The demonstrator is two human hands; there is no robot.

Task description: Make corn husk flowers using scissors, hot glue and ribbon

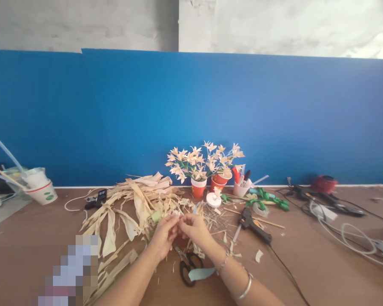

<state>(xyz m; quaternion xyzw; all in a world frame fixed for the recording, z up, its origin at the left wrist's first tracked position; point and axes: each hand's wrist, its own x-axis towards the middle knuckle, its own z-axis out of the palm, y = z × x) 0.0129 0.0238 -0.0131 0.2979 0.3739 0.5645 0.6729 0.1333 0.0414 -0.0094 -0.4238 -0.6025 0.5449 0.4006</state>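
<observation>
My left hand [165, 233] and my right hand [193, 228] meet over the middle of the table, fingers pinched together at the tips. A small pale piece of husk [176, 213] shows at the fingertips, mostly hidden by them. Behind and left of the hands lies a heap of dried corn husks [140, 197]. Below the hands rest black-handled scissors [185, 267], with a light blue strip [201, 273] over one handle. Pale husk flowers [194, 159] on green stems stand in a red paper cup [198, 189] and a second red cup [218, 182].
A black glue gun [254, 227] lies right of the hands, its cord trailing forward. Behind it are green stem pieces [268, 197] and a white cup of tools [241, 187]. White cables [341, 238] spread at right. A paper cup [43, 191] leans at left before the blue partition [130, 114].
</observation>
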